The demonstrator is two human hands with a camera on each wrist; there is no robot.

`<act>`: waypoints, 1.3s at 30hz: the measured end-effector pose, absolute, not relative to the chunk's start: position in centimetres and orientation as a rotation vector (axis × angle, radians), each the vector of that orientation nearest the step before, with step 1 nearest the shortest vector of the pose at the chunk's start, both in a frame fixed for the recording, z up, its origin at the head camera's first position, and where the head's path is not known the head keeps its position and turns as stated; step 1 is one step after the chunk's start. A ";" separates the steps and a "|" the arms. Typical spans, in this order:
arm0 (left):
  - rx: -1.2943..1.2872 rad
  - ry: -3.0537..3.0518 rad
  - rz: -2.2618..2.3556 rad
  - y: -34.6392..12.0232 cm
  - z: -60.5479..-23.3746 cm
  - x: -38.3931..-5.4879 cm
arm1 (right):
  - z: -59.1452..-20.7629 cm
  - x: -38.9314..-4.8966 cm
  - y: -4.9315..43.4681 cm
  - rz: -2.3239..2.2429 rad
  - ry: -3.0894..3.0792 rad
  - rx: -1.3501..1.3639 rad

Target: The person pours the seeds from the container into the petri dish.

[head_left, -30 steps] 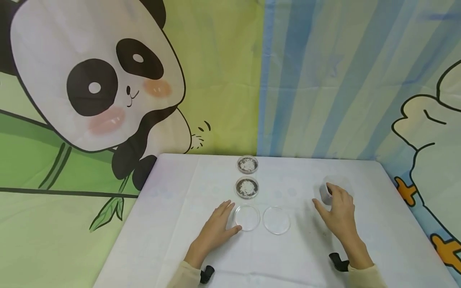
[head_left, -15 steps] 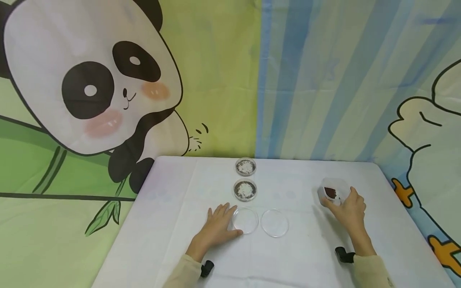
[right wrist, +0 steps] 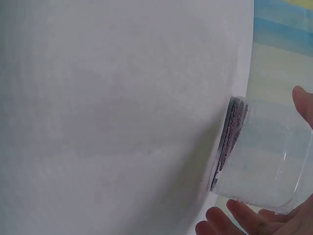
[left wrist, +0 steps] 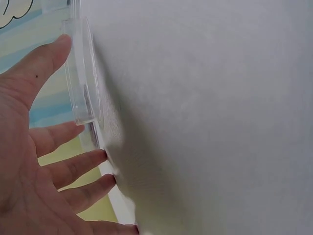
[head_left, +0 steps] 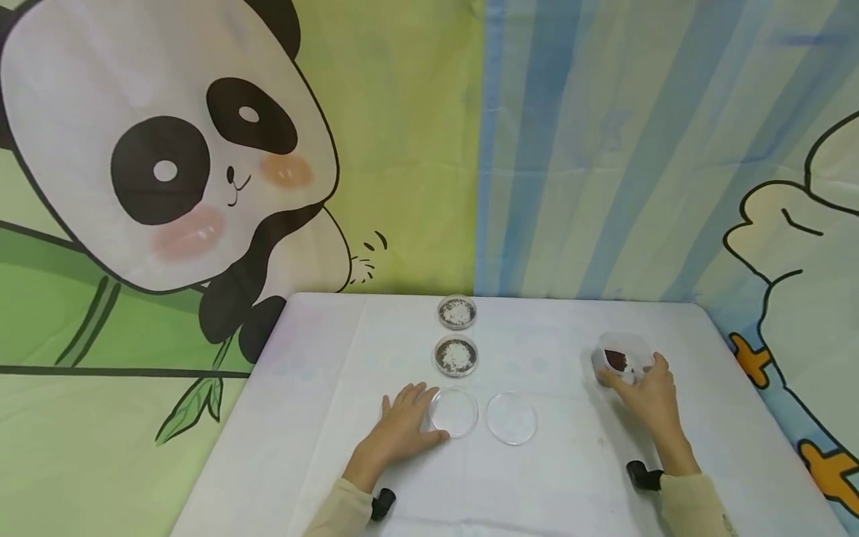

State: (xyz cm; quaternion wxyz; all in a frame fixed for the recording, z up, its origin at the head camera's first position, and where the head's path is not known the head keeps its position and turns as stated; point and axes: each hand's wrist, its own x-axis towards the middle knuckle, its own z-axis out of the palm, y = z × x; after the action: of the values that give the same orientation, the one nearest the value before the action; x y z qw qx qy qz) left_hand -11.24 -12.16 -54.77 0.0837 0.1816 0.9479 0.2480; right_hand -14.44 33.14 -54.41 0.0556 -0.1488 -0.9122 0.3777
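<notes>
In the head view, my left hand (head_left: 403,426) rests with fingers spread at the left side of a clear petri dish (head_left: 455,412). Its thumb and index fingertips touch the dish's rim, as the left wrist view shows. To the right lies a second clear round dish (head_left: 511,418). My right hand (head_left: 646,394) grips a clear plastic tub (head_left: 624,344) at the right, thumb on one side and fingers on the other. Dark brown granular matter (right wrist: 232,132) covers the tub's bottom, along with a little white. The tub's right side is partly hidden behind the fingers.
Two petri dishes, a nearer one (head_left: 455,356) and a farther one (head_left: 457,312), hold dark matter topped with white granules, in line behind the left clear dish. A white cloth covers the table (head_left: 537,485), whose back edge meets a printed curtain (head_left: 409,149).
My right hand has shifted from over the tub's front to its right side, so the dark contents now show. My left hand has stayed at the dish.
</notes>
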 end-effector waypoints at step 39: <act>0.561 2.821 0.771 -12.6 -55.0 -11.3 | -51.0 -14.5 23.8 1.184 -2.576 0.315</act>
State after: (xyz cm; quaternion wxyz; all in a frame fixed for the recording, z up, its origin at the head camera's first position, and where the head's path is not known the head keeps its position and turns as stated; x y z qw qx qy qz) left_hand -11.26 -12.58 -55.02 0.0820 0.1879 0.9441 0.2580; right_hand -14.50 23.76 -51.01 0.1442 0.1092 -0.8936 0.4107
